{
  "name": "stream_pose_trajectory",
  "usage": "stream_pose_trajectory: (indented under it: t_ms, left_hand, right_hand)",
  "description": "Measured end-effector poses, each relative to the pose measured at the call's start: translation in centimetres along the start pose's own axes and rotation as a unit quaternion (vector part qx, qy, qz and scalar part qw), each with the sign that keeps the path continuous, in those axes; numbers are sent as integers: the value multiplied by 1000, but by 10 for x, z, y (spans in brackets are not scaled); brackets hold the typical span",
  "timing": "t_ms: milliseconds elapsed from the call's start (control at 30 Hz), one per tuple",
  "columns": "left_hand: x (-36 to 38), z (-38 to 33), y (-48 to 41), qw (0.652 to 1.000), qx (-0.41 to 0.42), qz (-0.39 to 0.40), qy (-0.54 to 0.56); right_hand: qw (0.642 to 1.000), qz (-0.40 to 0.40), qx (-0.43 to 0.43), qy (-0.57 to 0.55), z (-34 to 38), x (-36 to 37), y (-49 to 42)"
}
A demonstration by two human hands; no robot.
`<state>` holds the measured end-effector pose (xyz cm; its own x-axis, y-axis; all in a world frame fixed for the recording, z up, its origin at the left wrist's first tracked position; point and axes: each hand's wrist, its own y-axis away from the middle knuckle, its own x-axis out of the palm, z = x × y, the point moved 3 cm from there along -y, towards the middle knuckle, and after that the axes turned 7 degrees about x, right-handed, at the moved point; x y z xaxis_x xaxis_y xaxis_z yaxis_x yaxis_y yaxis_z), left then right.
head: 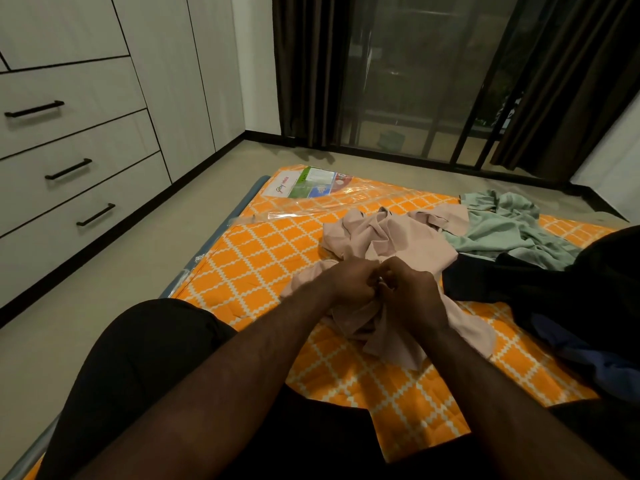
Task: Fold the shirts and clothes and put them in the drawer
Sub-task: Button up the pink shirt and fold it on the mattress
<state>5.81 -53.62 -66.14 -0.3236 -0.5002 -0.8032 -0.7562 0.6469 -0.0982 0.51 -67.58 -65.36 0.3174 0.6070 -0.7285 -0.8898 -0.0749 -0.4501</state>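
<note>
Dark-clothed legs (145,368) of the seated person filled the bottom of the view, at the near edge of the mattress (263,247). That mattress lay on a pale floor (104,292); it wore an orange cover with a white lattice pattern under clear plastic wrap, and a blue-grey border ran along its left edge.

Left of the mattress, across a strip of floor, stood a pale wardrobe with three drawers (69,157), all closed, each with a black bar handle. Beyond the far end of the mattress, dark curtains (308,64) framed a glass door (415,74) with black bars.

At the middle of the mattress the left hand (349,280) and right hand (407,292) met knuckle to knuckle, both with fingers curled and clenched on the pink shirt (381,237), pinching its cloth between them. The pink shirt lay crumpled on the mattress, spreading from under the hands toward the far side and hanging in loose folds just below them.

Right of the pink shirt and touching it lay a rumpled green garment (498,223), also on the mattress. Nearer than that, on the right side of the mattress, sat a heap of dark clothes (540,285), with a blue piece (588,355) showing at its near edge.

At the far end of the mattress a printed label (304,183) sat under the plastic, white, green and blue; it carried a slanted logo, too small and blurred to read with certainty.
</note>
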Motion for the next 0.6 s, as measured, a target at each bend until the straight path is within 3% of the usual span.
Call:
stream_pose_trajectory:
  t_ms: [167,600]
  left_hand:
    - [-4,-12,-4,998,9,-56,-19]
    - [-5,-16,-1,994,9,-103,-33]
  right_hand:
    - [999,-24,31,2,-4,-6,-1]
    - [997,-26,72,18,-2,-5,-5]
